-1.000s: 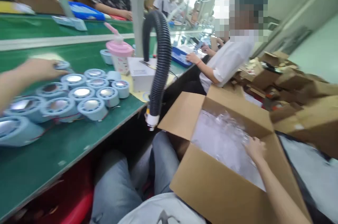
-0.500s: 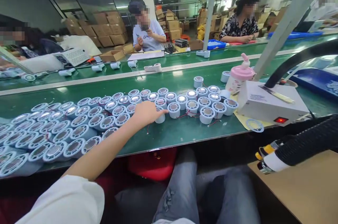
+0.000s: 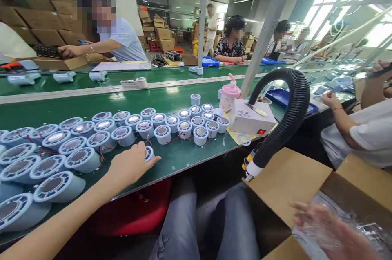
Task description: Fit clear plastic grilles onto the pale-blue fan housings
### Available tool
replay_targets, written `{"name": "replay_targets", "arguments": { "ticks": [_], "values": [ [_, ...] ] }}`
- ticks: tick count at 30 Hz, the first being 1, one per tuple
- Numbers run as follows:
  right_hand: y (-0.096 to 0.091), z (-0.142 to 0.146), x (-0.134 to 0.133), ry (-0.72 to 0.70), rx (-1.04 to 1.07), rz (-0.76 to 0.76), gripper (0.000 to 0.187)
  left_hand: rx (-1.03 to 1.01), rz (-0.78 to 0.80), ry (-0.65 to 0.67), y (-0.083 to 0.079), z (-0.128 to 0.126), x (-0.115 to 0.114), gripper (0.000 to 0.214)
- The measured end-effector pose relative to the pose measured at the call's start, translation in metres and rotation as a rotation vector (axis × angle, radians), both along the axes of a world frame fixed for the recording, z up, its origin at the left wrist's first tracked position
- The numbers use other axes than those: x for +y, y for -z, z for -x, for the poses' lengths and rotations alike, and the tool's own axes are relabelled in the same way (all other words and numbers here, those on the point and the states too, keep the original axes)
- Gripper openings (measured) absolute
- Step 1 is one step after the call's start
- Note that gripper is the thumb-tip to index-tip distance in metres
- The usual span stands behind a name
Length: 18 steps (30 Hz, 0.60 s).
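Observation:
My left hand (image 3: pixel 130 166) rests on the green bench (image 3: pixel 190 155), its fingers curled round a pale blue round part (image 3: pixel 149 153) pulled out from the rows. Several more pale blue round parts (image 3: pixel 122 133) with shiny middles and red wires stand in rows across the bench. My right hand (image 3: pixel 324 229) is at the lower right, smeared by motion, above a clear plastic bag (image 3: pixel 358 227) inside an open cardboard box (image 3: pixel 284 178). Its fingers look spread, but what they hold cannot be made out.
A black ribbed hose (image 3: pixel 288 117) arches over the bench edge beside a white box (image 3: pixel 252 119) with a red light and a pink bottle (image 3: pixel 229 94). One person sits close on my right; others work across a green conveyor (image 3: pixel 92 88). Cartons are stacked behind.
The view swung right again. My left hand drew one blue part toward the bench's near edge. My right hand and the open box came back into view.

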State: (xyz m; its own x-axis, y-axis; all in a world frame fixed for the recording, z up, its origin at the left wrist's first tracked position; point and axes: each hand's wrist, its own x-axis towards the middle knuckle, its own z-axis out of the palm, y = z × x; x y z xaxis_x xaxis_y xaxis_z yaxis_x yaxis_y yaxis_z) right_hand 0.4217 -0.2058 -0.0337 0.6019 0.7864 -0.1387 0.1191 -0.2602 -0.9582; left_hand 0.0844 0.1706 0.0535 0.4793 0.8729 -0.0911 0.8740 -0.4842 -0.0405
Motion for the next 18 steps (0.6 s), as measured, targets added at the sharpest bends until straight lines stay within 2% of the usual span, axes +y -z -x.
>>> {"name": "replay_targets", "arguments": {
  "ticks": [2, 3, 6, 8, 10, 12, 14, 16, 18],
  "values": [
    [-0.004, 0.028, 0.024, -0.166, 0.021, -0.13, 0.045, -0.167, 0.129, -0.009, 0.001, -0.005, -0.01, 0.053],
    [-0.007, 0.043, 0.038, -0.275, -0.049, -0.14, 0.042, -0.307, 0.271, 0.016, 0.002, -0.008, -0.017, 0.05],
    [-0.017, 0.089, 0.076, -0.494, -0.436, -0.142, 0.048, -0.736, 0.91, 0.078, 0.012, -0.024, -0.045, 0.047],
    [-0.022, 0.112, 0.094, -0.517, -0.686, -0.177, 0.053, -0.84, 1.298, 0.11, 0.022, -0.04, -0.066, 0.046],
    [-0.024, 0.126, 0.105, -0.44, -0.861, -0.177, 0.053, -0.783, 1.498, 0.195, 0.03, -0.055, -0.083, 0.043],
    [-0.024, 0.13, 0.109, -0.331, -0.938, -0.105, 0.051, -0.671, 1.5, 0.325, 0.034, -0.068, -0.094, 0.034],
    [-0.024, 0.128, 0.109, -0.292, -0.914, -0.019, 0.044, -0.613, 1.323, 0.481, 0.033, -0.076, -0.101, 0.024],
    [-0.025, 0.123, 0.105, -0.347, -0.795, 0.037, 0.035, -0.626, 1.094, 0.62, 0.032, -0.081, -0.104, 0.017],
    [-0.025, 0.118, 0.102, -0.41, -0.611, 0.069, 0.025, -0.658, 0.944, 0.696, 0.033, -0.082, -0.106, 0.016]
  ]
}}
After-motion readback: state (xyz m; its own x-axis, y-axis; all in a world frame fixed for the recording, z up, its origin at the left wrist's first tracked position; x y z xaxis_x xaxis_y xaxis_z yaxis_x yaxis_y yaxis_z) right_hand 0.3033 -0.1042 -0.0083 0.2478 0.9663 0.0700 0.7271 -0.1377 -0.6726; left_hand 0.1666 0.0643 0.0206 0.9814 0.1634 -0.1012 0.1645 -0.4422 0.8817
